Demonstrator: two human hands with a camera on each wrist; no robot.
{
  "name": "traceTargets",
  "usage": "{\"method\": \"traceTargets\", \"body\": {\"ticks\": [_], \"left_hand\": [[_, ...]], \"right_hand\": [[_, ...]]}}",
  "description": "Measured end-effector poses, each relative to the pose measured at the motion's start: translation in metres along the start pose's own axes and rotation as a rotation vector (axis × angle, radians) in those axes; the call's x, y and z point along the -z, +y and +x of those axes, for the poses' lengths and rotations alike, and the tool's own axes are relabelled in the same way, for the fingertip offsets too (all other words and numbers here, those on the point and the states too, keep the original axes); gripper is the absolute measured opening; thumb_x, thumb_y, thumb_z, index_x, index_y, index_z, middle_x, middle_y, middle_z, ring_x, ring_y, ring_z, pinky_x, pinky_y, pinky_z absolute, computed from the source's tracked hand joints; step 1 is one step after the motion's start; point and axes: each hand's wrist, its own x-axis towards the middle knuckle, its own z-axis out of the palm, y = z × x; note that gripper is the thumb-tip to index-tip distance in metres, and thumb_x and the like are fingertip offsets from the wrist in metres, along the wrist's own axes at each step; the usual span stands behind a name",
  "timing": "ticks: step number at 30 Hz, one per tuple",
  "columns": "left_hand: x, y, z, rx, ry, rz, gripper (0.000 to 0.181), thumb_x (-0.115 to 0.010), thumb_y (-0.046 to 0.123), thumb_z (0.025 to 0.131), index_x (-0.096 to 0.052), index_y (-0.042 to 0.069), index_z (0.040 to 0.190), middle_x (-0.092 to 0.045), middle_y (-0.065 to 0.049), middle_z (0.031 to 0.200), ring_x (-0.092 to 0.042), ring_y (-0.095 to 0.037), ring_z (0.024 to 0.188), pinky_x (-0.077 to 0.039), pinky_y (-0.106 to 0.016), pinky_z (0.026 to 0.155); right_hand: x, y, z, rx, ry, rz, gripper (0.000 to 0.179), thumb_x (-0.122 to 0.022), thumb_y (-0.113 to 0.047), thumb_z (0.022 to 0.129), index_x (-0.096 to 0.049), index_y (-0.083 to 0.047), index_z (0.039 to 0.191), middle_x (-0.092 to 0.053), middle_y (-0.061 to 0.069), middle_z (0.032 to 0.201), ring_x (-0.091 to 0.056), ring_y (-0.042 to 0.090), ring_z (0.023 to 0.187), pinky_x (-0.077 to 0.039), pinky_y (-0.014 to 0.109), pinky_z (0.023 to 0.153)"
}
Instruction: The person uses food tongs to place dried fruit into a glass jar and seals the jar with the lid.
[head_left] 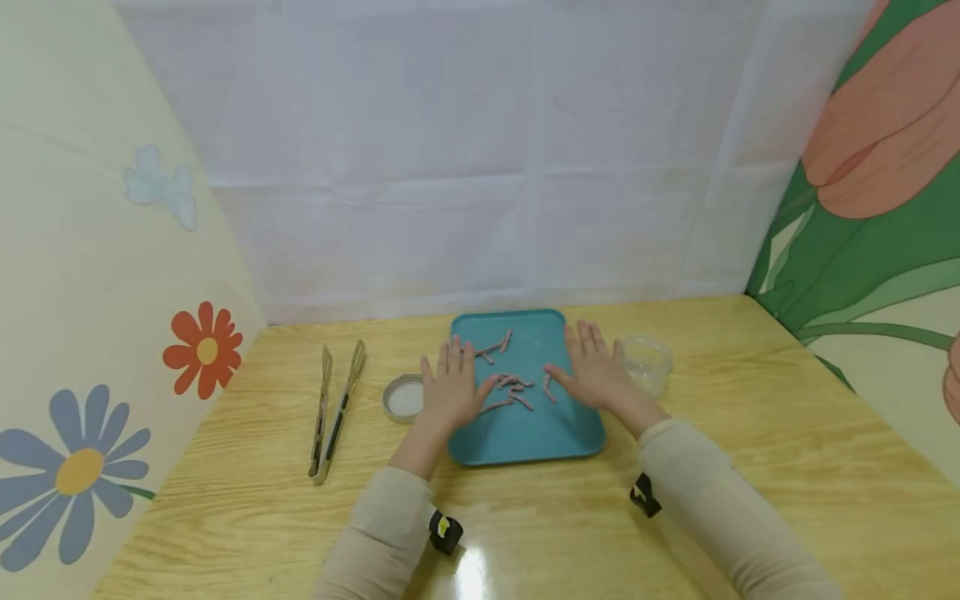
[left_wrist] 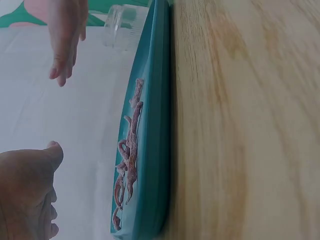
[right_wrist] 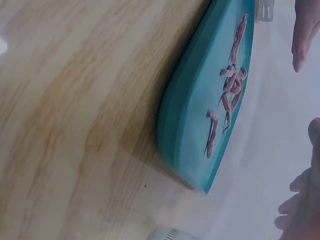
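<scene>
Several thin, twisted reddish-brown strips (head_left: pixel 513 387) with a pale dusting lie scattered on a teal tray (head_left: pixel 540 433); their exact kind cannot be told. Over the tray's left side my left hand (head_left: pixel 452 390) is held palm down with straight fingers, holding nothing. My right hand (head_left: pixel 597 372) hovers likewise at the tray's right edge, fingers extended and nothing in it. In the left wrist view a gap shows between my left hand (left_wrist: pixel 27 185) and the strips (left_wrist: pixel 131 145). From the right wrist, my right hand (right_wrist: pixel 302 200) also appears raised above the tray (right_wrist: pixel 190 115).
Metal tongs (head_left: pixel 336 417) with dark grips lie spread on the wooden table (head_left: pixel 247 467) at left. A round lid (head_left: pixel 403 398) with a pale centre sits between tongs and tray, partly behind my left hand. Right of the tray stands a clear jar (head_left: pixel 648 362). White cloth (head_left: pixel 450 167) hangs behind.
</scene>
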Motion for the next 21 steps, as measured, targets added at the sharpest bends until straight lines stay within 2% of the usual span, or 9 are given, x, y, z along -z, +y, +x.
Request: {"method": "traceTargets", "body": {"ticks": [9,15,21], "left_hand": [[0.005,-0.008,-0.003,0.025,0.021,-0.027,0.073,-0.027,0.053,0.088,-0.003,0.006,0.138,0.006,-0.013,0.141,0.008,-0.027,0.127,0.006,-0.052,0.095],[0.006,-0.018,-0.002,0.044,0.03,-0.029,0.075,-0.027,0.054,0.087,0.0,0.004,0.138,0.004,-0.015,0.141,0.007,-0.028,0.127,0.007,-0.052,0.094],[0.009,-0.028,-0.002,0.083,0.045,-0.041,0.075,-0.028,0.053,0.087,-0.002,0.004,0.138,0.004,-0.017,0.141,0.006,-0.03,0.127,0.008,-0.053,0.094]], "right_hand": [[0.006,0.01,0.001,-0.026,0.033,-0.002,0.078,-0.031,-0.054,0.086,-0.004,-0.003,0.138,0.003,0.02,0.14,0.006,0.032,0.126,0.003,0.058,0.092],[0.011,0.019,0.0,-0.054,0.041,0.026,0.08,-0.029,-0.057,0.085,-0.003,-0.003,0.137,0.003,0.021,0.14,0.007,0.033,0.126,0.004,0.058,0.091],[0.018,0.032,0.0,-0.081,0.057,0.068,0.08,-0.034,-0.053,0.086,-0.001,-0.001,0.137,0.004,0.024,0.139,0.007,0.035,0.125,0.005,0.059,0.091]]}}
